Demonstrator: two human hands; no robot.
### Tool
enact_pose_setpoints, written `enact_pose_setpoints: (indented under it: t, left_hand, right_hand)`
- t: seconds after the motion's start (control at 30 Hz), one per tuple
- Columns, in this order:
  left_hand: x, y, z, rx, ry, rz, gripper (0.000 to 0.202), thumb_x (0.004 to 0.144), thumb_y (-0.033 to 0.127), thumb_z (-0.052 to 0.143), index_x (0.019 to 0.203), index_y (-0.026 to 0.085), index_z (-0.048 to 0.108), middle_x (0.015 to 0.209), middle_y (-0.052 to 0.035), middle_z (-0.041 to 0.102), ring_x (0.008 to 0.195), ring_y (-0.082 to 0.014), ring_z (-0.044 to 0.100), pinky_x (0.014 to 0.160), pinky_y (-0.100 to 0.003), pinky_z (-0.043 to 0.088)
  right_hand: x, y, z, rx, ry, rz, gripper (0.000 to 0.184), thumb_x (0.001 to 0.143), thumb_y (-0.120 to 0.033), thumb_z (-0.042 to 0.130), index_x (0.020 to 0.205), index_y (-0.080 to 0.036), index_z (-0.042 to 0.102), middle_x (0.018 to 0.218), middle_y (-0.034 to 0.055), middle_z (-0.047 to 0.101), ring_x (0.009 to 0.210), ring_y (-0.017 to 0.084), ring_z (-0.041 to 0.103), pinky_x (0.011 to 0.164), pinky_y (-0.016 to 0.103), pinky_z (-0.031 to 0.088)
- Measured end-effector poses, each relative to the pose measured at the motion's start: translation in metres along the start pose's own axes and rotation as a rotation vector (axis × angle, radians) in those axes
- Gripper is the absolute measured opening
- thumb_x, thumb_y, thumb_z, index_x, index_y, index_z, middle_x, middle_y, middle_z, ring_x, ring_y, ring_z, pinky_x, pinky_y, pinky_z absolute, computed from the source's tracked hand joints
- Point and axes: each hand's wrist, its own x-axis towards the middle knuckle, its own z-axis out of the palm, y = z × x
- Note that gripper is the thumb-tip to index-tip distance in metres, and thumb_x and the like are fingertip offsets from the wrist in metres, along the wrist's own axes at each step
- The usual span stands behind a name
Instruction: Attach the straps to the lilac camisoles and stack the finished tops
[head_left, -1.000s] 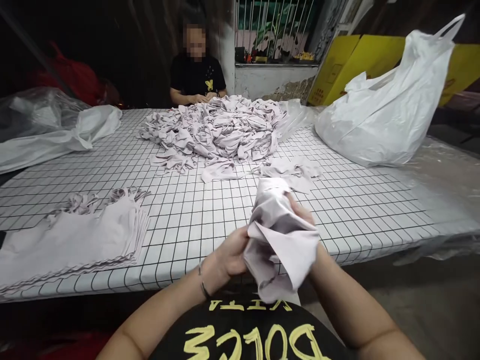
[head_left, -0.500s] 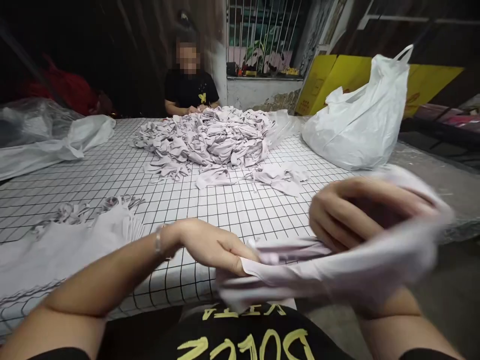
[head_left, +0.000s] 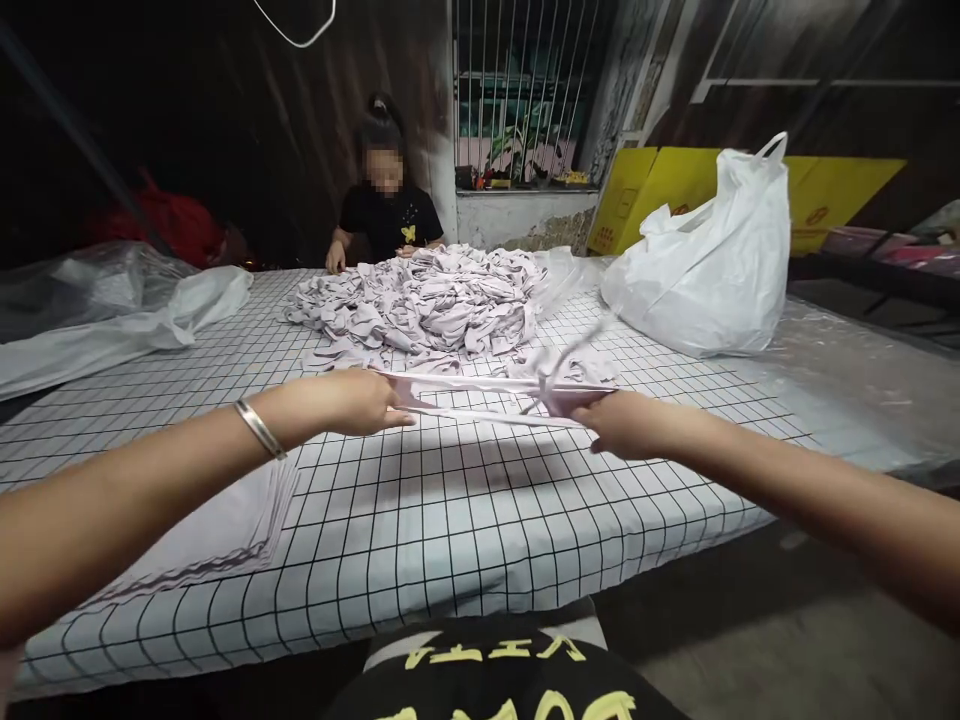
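My left hand (head_left: 358, 402) and my right hand (head_left: 626, 423) are both stretched out over the checked table (head_left: 465, 500), each closed on one end of a pale lilac cloth piece (head_left: 480, 392). The piece is pulled out flat and taut between them, just above the table. Its thin straps stick up near my right hand. A flat stack of the same pale pieces (head_left: 217, 530) lies under my left forearm at the table's near left. A big loose heap of such pieces (head_left: 427, 300) sits at the table's far middle.
Another person in a black shirt (head_left: 388, 215) sits at the far side with hands on the heap. A full white plastic bag (head_left: 705, 275) stands at the far right, clear plastic sheeting (head_left: 112, 300) lies far left, and yellow boxes (head_left: 652, 195) are behind.
My hands have gone from bunching the cloth near my chest to reaching forward and apart, pulling the piece flat above the table. The view has tilted up.
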Motion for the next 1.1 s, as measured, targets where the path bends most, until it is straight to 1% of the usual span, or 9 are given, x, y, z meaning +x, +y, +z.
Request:
enact_pose_setpoints:
  t: [0.07,0.2,0.33,0.47,0.63,0.73,0.83,1.0,1.1]
  left_hand:
    - [0.002,0.010,0.003,0.042,-0.106,0.058,0.049,0.086,0.061,0.046,0.111,0.025,0.069,0.094,-0.0094,0.070,0.082,-0.0231,0.061,0.076,-0.030,0.042]
    - [0.005,0.033,-0.003,0.071,0.065,0.017,0.045,0.094,0.047,0.039,0.130,0.027,0.056,0.080,-0.0073,0.066,0.075,-0.0231,0.060,0.079,-0.034,0.042]
    - [0.010,0.060,0.008,0.103,0.032,0.028,0.045,0.087,0.020,0.049,0.132,0.026,0.053,0.071,-0.0067,0.061,0.069,-0.0231,0.058,0.073,-0.035,0.043]
    - [0.004,0.087,0.062,0.119,-0.087,0.016,0.054,0.085,0.009,0.047,0.138,0.022,0.044,0.084,-0.0121,0.063,0.074,-0.0253,0.060,0.069,-0.036,0.046]
    - [-0.028,0.102,0.141,0.028,-0.121,0.035,0.057,0.085,0.007,0.047,0.139,0.022,0.039,0.110,-0.0155,0.057,0.079,-0.0240,0.061,0.069,-0.037,0.048]
    - [-0.035,0.103,0.161,0.011,0.001,0.075,0.036,0.092,0.015,0.042,0.127,0.019,0.050,0.116,-0.0157,0.053,0.091,-0.0266,0.057,0.070,-0.037,0.047]
    - [-0.021,0.099,0.170,0.026,0.181,0.048,0.034,0.093,0.028,0.047,0.126,0.019,0.050,0.122,-0.0155,0.050,0.105,-0.0293,0.049,0.080,-0.040,0.045]
    - [0.008,0.078,0.180,-0.030,0.026,0.033,0.022,0.094,0.018,0.039,0.094,0.015,0.061,0.097,-0.0111,0.058,0.090,-0.0231,0.053,0.078,-0.035,0.043]
    - [0.003,0.064,0.181,-0.106,-0.017,0.054,0.021,0.090,0.017,0.045,0.106,0.016,0.059,0.102,-0.0104,0.056,0.094,-0.0223,0.054,0.078,-0.032,0.044]
  right_hand:
    - [0.000,-0.002,0.003,0.024,0.005,0.024,0.053,0.070,-0.046,0.072,0.117,-0.023,0.067,0.107,0.0138,0.070,0.093,0.033,0.065,0.077,0.042,0.047]
    - [-0.001,-0.006,-0.014,0.126,0.123,0.044,0.071,0.078,-0.063,0.058,0.137,-0.024,0.052,0.115,0.0139,0.067,0.099,0.033,0.064,0.080,0.042,0.047]
    - [0.013,-0.014,-0.001,0.309,0.078,0.065,0.044,0.084,-0.060,0.053,0.101,-0.024,0.073,0.101,0.0108,0.071,0.089,0.029,0.065,0.076,0.040,0.048]
    - [0.031,-0.026,0.060,0.722,-0.018,0.127,0.037,0.088,-0.045,0.050,0.079,-0.017,0.072,0.086,0.0108,0.073,0.076,0.023,0.065,0.070,0.037,0.051]
    - [0.002,-0.043,0.126,1.180,0.288,0.129,0.031,0.085,-0.038,0.056,0.105,-0.018,0.067,0.112,0.0090,0.069,0.103,0.022,0.062,0.091,0.039,0.048]
    - [-0.029,-0.050,0.148,0.961,0.497,0.290,0.038,0.081,-0.047,0.062,0.106,-0.019,0.063,0.109,0.0107,0.066,0.104,0.025,0.060,0.092,0.043,0.046]
    - [-0.047,-0.056,0.165,0.536,0.476,0.386,0.050,0.072,-0.053,0.071,0.109,-0.021,0.060,0.112,0.0128,0.063,0.106,0.033,0.054,0.090,0.050,0.042]
    - [-0.051,-0.065,0.172,0.298,0.365,0.144,0.020,0.093,-0.028,0.041,0.089,-0.021,0.060,0.098,0.0115,0.063,0.093,0.026,0.054,0.081,0.039,0.042]
    - [-0.047,-0.067,0.166,0.407,0.300,0.141,0.017,0.092,-0.027,0.042,0.100,-0.021,0.055,0.088,0.0077,0.061,0.078,0.022,0.057,0.069,0.032,0.044]
